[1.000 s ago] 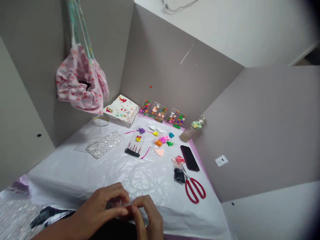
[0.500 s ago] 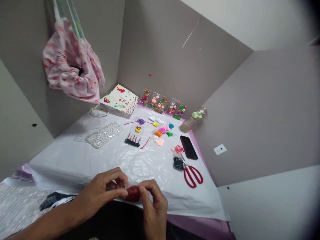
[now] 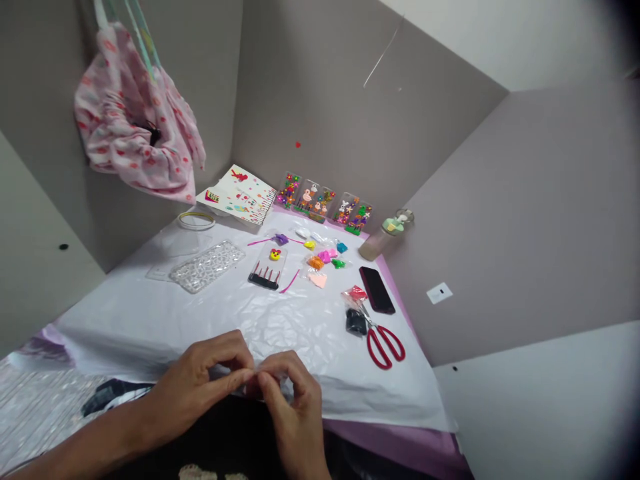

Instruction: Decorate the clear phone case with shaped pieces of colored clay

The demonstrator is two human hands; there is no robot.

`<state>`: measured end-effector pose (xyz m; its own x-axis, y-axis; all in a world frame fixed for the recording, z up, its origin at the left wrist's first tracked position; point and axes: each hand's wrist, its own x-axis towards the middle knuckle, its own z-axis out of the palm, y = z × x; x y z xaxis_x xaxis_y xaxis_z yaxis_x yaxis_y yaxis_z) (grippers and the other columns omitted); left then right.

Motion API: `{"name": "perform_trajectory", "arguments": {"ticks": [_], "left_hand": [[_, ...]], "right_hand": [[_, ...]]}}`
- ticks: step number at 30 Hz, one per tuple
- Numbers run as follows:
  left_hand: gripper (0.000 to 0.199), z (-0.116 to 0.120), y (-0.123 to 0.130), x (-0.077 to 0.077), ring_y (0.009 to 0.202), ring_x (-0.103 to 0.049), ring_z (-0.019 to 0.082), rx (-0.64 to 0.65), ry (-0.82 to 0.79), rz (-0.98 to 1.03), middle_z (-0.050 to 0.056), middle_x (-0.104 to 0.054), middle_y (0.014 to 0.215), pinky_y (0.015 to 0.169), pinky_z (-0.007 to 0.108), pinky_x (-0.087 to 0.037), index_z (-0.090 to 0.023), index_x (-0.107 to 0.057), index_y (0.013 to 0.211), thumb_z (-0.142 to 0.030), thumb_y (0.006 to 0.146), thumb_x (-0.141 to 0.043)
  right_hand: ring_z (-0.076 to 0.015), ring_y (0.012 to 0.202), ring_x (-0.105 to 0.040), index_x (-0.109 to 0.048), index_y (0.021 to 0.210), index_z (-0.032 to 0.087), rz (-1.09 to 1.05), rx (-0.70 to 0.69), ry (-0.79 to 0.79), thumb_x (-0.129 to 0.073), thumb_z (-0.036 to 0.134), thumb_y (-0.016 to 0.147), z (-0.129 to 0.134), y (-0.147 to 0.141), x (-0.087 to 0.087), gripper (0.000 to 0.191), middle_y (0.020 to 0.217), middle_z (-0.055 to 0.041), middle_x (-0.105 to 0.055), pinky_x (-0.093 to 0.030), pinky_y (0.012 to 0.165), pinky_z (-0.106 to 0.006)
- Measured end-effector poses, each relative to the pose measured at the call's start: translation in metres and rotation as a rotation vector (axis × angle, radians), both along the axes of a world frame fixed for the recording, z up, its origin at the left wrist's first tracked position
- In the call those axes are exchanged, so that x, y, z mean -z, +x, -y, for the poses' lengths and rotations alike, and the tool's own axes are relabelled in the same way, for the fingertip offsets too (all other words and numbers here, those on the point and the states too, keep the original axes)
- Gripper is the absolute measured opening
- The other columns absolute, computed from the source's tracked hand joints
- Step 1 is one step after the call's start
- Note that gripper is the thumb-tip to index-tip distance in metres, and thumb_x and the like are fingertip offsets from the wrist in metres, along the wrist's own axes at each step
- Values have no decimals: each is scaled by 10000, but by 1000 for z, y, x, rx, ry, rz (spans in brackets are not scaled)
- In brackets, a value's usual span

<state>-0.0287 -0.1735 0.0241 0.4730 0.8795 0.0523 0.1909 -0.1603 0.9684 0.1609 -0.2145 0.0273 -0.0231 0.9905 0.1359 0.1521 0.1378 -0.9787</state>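
Close together at the table's front edge, my left hand (image 3: pixel 207 370) and my right hand (image 3: pixel 296 403) both pinch a small clear plastic packet with dark red clay (image 3: pixel 253 389) in it. Their fingertips almost meet at its top, and the fingers cover most of the packet. Beyond them lies a clear phone case (image 3: pixel 267 270) with a black strip, thin dark red stems and a yellow figure with red on top. Several packets of coloured clay lie farther back, an orange one (image 3: pixel 315 263) among them.
Red-handled scissors (image 3: pixel 385 347) lie at the right by a black clay packet (image 3: pixel 356 322) and a phone (image 3: pixel 377 291). A patterned clear case (image 3: pixel 207 267) is at the left. Decorated cases (image 3: pixel 310 197) lean on the back wall near a bottle (image 3: pixel 375 247). A pink cloth bag (image 3: pixel 137 127) hangs at left.
My right hand has moved left, bringing its fingertips against my left hand's. Less of the dark red clay shows between them. The view has shifted slightly.
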Motion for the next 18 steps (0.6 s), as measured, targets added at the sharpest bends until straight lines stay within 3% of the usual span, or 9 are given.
{"name": "perform_trajectory", "arguments": {"ticks": [4, 8, 12, 18], "left_hand": [[183, 0, 2, 1, 836, -648, 189, -3, -81, 22, -12, -696, 862, 787, 261, -495, -240, -728, 849, -402, 920, -686], [270, 0, 2, 0, 807, -649, 197, -7, -63, 12, -2, -688, 824, 765, 273, -497, -227, -704, 810, -453, 944, -645], [316, -2, 1, -2, 793, -633, 191, -20, -10, -37, -4, -670, 816, 755, 272, -487, -225, -678, 799, -468, 985, -597], [263, -2, 4, 3, 810, -618, 187, 36, -19, -15, -12, -650, 840, 758, 268, -480, -227, -673, 853, -459, 968, -626]], "right_hand": [[-183, 767, -610, -703, 747, 213, 1, 12, 14, -646, 209, 916, 0, -1, -6, 179, 786, -19, -664, -463, 699, -292], [-184, 778, -626, -712, 743, 212, -19, -20, -13, -667, 233, 911, -1, 0, -7, 175, 782, -15, -686, -476, 735, -294], [-201, 824, -657, -726, 855, 218, -41, -5, -49, -659, 310, 946, -1, 4, -5, 146, 838, -22, -707, -501, 773, -307], [-196, 797, -651, -691, 779, 210, 66, 23, 51, -617, 314, 985, 0, 8, -3, 243, 819, -37, -687, -495, 733, -301]]}}
